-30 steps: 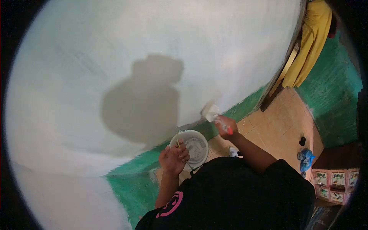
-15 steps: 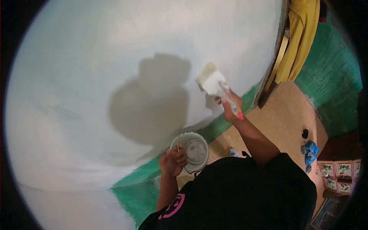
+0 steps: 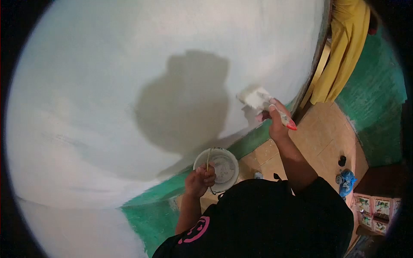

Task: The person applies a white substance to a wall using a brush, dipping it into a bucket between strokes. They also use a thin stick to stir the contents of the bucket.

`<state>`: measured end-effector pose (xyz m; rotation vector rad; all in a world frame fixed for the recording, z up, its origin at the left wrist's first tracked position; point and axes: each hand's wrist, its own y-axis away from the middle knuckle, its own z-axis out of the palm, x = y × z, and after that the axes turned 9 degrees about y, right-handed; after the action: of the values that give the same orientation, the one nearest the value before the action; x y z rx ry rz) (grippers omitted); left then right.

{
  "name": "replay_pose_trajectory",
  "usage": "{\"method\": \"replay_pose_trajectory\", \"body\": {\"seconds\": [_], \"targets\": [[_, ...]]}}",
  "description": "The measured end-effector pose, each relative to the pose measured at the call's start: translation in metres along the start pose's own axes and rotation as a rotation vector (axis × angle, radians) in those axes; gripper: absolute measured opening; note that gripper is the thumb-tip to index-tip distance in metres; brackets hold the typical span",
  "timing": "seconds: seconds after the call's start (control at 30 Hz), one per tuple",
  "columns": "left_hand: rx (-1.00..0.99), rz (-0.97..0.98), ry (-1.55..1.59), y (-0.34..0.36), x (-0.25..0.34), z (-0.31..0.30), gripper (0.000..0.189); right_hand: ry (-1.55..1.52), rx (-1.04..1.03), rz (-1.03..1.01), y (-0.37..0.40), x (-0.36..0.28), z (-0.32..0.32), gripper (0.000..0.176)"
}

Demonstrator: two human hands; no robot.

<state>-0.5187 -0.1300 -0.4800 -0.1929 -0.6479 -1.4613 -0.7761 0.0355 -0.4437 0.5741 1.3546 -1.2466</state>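
Note:
My right hand (image 3: 275, 120) grips a wide paintbrush (image 3: 258, 99) with a red-tipped handle, its white bristles pressed against the white-painted wall (image 3: 129, 86). My left hand (image 3: 198, 180) is closed around the thin wire handle of a small white paint bucket (image 3: 217, 165), held low beside the wall. The bucket holds whitish paint. A green band of wall (image 3: 150, 210) runs below the white area.
A yellow cloth (image 3: 344, 51) hangs at a doorway on the right. Tan floor tiles (image 3: 327, 146) lie below, with a blue bundle (image 3: 346, 180) and a small dark object on them. Printed packets (image 3: 370, 210) sit at the lower right beside a green wall (image 3: 378, 99).
The brush swept up the wall from near the green band, then moved right and slightly down. The bucket stayed in my left hand, shifting a little.

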Motion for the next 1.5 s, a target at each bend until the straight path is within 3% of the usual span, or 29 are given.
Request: {"method": "replay_pose_trajectory", "body": {"seconds": [0.03,0.1,0.17,0.27,0.33,0.43,0.63,0.73,0.77,0.9,0.97,1.03,1.1,1.17,1.23,1.27,1.3,1.37,1.43,1.5], "targets": [[-0.012,0.007,-0.005,-0.001,0.001,0.000,0.044,0.001,0.007,-0.005,-0.003,-0.001,0.001,0.037],[-0.036,-0.002,0.008,-0.006,0.001,-0.003,0.044,-0.039,-0.009,-0.228,-0.008,0.001,0.002,0.036],[-0.068,-0.008,0.016,-0.010,0.003,-0.001,0.044,0.080,-0.063,-0.357,-0.007,0.047,-0.008,0.036],[-0.006,-0.024,0.038,-0.012,0.006,0.006,0.049,0.167,0.004,-0.254,0.021,0.084,-0.013,0.038],[0.041,-0.029,-0.038,-0.019,0.006,0.007,0.048,0.137,-0.018,0.065,0.030,0.090,-0.022,0.037],[-0.005,-0.035,-0.054,-0.021,0.008,0.006,0.049,0.106,0.008,0.139,0.022,0.082,-0.028,0.036],[-0.092,-0.063,-0.082,-0.028,0.005,0.000,0.052,0.039,0.100,-0.113,-0.031,-0.015,-0.015,0.038],[-0.203,-0.095,-0.055,-0.031,0.006,0.006,0.042,0.115,0.103,-0.179,-0.039,-0.022,-0.010,0.043],[-0.226,-0.075,-0.042,-0.002,0.022,-0.021,0.042,0.128,0.084,-0.202,-0.014,-0.016,0.027,0.043],[-0.259,-0.071,0.014,-0.014,0.009,-0.009,0.038,0.040,0.033,-0.077,0.002,0.025,0.003,0.040],[-0.254,-0.037,-0.024,-0.013,0.008,-0.014,0.036,0.245,-0.017,0.025,0.012,0.030,0.002,0.048],[-0.303,-0.028,-0.088,0.015,0.018,-0.043,0.034,0.296,-0.040,0.028,0.031,0.023,0.028,0.045],[-0.275,-0.048,-0.045,0.006,0.017,-0.032,0.039,0.539,-0.090,-0.180,0.005,-0.003,0.014,0.034],[-0.257,-0.071,-0.004,0.005,0.020,-0.030,0.044,0.910,-0.153,-0.519,-0.021,-0.041,0.008,0.030],[-0.297,-0.119,0.099,0.003,0.023,-0.027,0.043,1.189,-0.243,-1.005,-0.042,-0.094,0.016,0.026],[-0.301,-0.119,0.103,0.003,0.022,-0.028,0.043,1.291,-0.265,-1.065,-0.057,-0.113,0.016,0.025],[-0.303,-0.125,0.102,0.002,0.022,-0.028,0.043,1.393,-0.289,-1.124,-0.072,-0.129,0.013,0.025],[-0.298,-0.127,0.105,0.001,0.022,-0.015,0.042,1.255,-0.063,-1.203,-0.100,-0.157,0.008,0.027],[-0.280,-0.097,0.010,0.003,0.020,-0.014,0.043,0.964,0.061,-0.837,-0.097,-0.178,0.035,0.026],[-0.246,-0.095,0.002,0.005,0.021,-0.009,0.039,0.832,0.067,-0.805,-0.100,-0.171,0.038,0.025]]}}
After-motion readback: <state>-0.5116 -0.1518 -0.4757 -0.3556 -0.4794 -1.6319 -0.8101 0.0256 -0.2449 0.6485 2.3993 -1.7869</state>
